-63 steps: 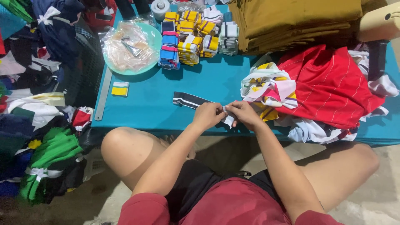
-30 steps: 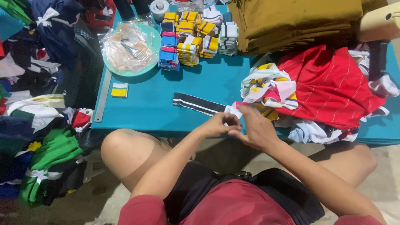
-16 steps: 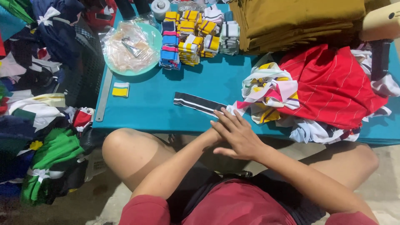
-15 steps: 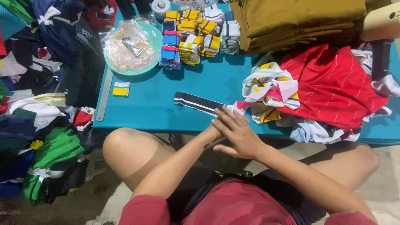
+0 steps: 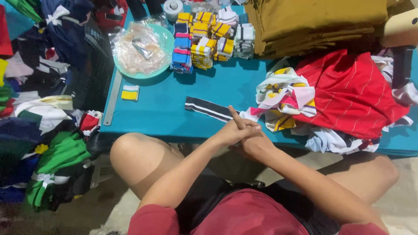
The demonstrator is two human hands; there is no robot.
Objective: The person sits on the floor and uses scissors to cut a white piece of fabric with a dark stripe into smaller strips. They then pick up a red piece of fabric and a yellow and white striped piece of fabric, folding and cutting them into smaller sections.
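Black knit strip with white stripes [image 5: 208, 109] lies flat on teal desk [image 5: 161, 109] (near its front edge), just left of left hand [image 5: 237, 130] clasped over right hand [image 5: 256, 146], both grips holding nothing; red striped jersey [image 5: 352, 93] right.

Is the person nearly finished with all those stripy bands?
Looks partway. Many folded bands already sit stacked by the bowl. A black-and-white band lies flat by the left hand and right hand, clasped and holding nothing. A heap of striped pieces remains.
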